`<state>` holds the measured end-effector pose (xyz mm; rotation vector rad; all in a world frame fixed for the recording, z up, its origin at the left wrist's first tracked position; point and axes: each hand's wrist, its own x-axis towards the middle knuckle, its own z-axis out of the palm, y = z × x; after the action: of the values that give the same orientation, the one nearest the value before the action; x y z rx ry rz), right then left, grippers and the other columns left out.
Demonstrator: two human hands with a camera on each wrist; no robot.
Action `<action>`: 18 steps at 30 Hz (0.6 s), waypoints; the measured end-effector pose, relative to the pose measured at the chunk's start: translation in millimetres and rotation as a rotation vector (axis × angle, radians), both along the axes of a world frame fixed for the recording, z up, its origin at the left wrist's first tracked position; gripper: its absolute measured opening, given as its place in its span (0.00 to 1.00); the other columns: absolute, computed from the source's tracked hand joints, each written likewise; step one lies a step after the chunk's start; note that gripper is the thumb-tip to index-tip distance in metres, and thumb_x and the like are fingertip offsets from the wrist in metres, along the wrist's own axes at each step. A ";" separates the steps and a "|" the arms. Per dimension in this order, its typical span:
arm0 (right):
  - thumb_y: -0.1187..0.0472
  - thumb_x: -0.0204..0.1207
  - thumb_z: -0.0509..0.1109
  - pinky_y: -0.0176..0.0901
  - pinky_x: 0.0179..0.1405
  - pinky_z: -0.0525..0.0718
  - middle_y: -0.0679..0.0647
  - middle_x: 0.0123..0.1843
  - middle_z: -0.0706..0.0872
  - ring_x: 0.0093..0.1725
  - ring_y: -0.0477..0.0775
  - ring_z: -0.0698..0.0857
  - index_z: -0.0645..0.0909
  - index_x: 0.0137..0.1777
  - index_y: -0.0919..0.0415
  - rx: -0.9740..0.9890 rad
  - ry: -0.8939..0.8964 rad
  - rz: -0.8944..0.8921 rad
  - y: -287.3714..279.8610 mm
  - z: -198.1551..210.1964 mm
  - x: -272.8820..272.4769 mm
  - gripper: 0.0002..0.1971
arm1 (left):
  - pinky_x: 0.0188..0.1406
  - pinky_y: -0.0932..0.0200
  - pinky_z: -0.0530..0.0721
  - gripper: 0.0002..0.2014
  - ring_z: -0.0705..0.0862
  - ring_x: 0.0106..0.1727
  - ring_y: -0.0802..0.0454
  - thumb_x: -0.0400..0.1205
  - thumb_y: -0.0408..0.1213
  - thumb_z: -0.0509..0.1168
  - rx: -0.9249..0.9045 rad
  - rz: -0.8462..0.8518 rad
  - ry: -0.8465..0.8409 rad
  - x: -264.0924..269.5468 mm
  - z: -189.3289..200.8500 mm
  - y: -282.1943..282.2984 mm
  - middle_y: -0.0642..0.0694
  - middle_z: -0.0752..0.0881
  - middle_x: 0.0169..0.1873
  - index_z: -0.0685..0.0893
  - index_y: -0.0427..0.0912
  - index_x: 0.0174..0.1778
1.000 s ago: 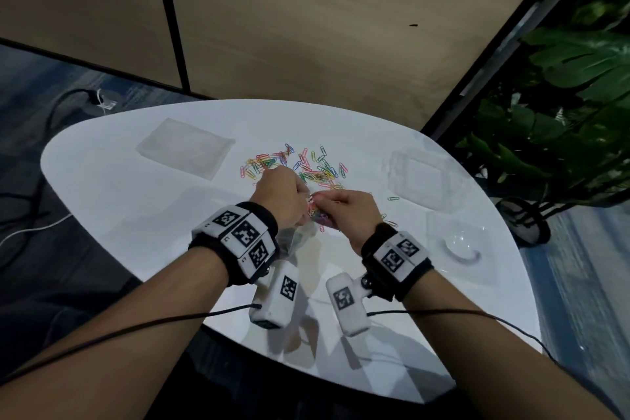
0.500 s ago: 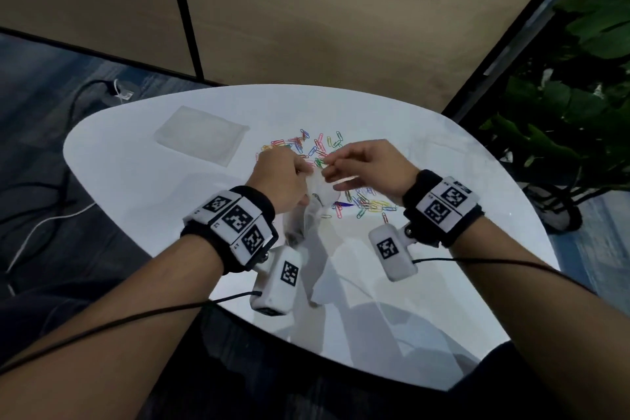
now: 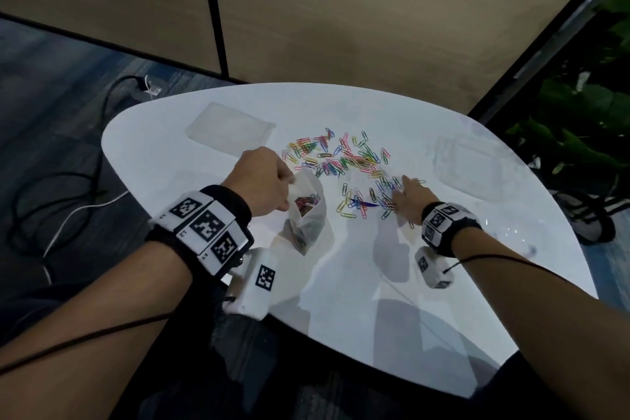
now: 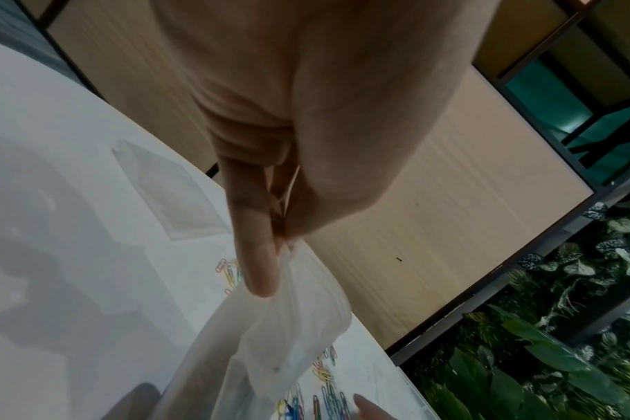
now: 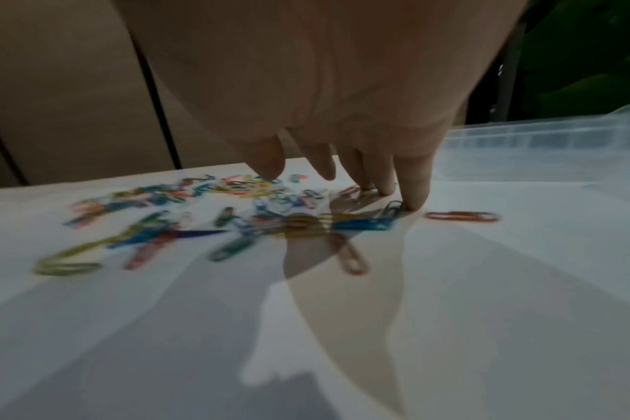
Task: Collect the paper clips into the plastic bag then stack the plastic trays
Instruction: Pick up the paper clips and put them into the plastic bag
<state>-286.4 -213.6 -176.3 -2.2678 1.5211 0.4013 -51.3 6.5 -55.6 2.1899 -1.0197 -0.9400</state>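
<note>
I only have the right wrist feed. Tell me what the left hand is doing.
Observer: The left hand pinches the plastic bag by its mouth, lifted, near the table's front edge.
Operator: Confirm there is something in the bag.
Observer: Yes, coloured paper clips show through its open mouth in the head view.
Operator: Report the trays.
Observer: One clear tray lies flat at the table's far left, apart from the loose clips; another lies beyond the right hand.
</note>
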 end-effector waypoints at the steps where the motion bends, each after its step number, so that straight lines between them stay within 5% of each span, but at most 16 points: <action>1: 0.50 0.84 0.57 0.56 0.68 0.75 0.67 0.75 0.69 0.71 0.68 0.76 0.63 0.78 0.63 -0.004 -0.012 0.026 7.0 2.0 8.7 0.27 | 0.45 0.53 0.94 0.10 0.94 0.37 0.45 0.85 0.27 0.63 -0.009 0.011 0.009 2.3 -0.7 1.7 0.39 0.90 0.50 0.90 0.33 0.54; 4: 0.57 0.82 0.64 0.53 0.68 0.77 0.62 0.77 0.71 0.71 0.66 0.77 0.65 0.80 0.59 -0.064 0.026 0.196 20.6 -1.3 27.0 0.27 | 0.47 0.50 0.94 0.10 0.94 0.37 0.45 0.85 0.27 0.63 -0.035 0.029 0.019 6.1 -0.8 4.7 0.38 0.91 0.49 0.90 0.32 0.54; 8: 0.72 0.77 0.62 0.45 0.50 0.81 0.62 0.55 0.84 0.54 0.62 0.85 0.83 0.53 0.65 -0.267 0.118 0.332 34.1 -0.3 38.9 0.10 | 0.37 0.61 0.93 0.10 0.94 0.34 0.47 0.85 0.28 0.63 -0.048 0.028 0.010 6.2 0.6 5.7 0.42 0.91 0.43 0.91 0.33 0.52; 11: 0.73 0.75 0.65 0.44 0.46 0.82 0.60 0.48 0.85 0.49 0.61 0.87 0.84 0.47 0.65 -0.276 0.167 0.357 33.9 4.8 37.7 0.08 | 0.43 0.55 0.94 0.11 0.95 0.35 0.45 0.85 0.27 0.62 -0.046 0.028 0.030 4.9 0.5 4.4 0.40 0.92 0.43 0.91 0.34 0.52; 18: 0.67 0.71 0.74 0.41 0.57 0.87 0.53 0.43 0.93 0.48 0.53 0.90 0.94 0.42 0.56 -0.080 -0.306 -0.197 11.7 8.1 18.5 0.08 | 0.43 0.55 0.94 0.11 0.95 0.36 0.43 0.85 0.27 0.61 -0.033 0.015 0.071 -5.9 2.0 -3.5 0.36 0.93 0.41 0.90 0.34 0.51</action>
<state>-268.0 -201.8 -168.2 -2.0934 1.5996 -0.0617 -57.2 3.0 -53.6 2.1188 -0.9782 -0.9797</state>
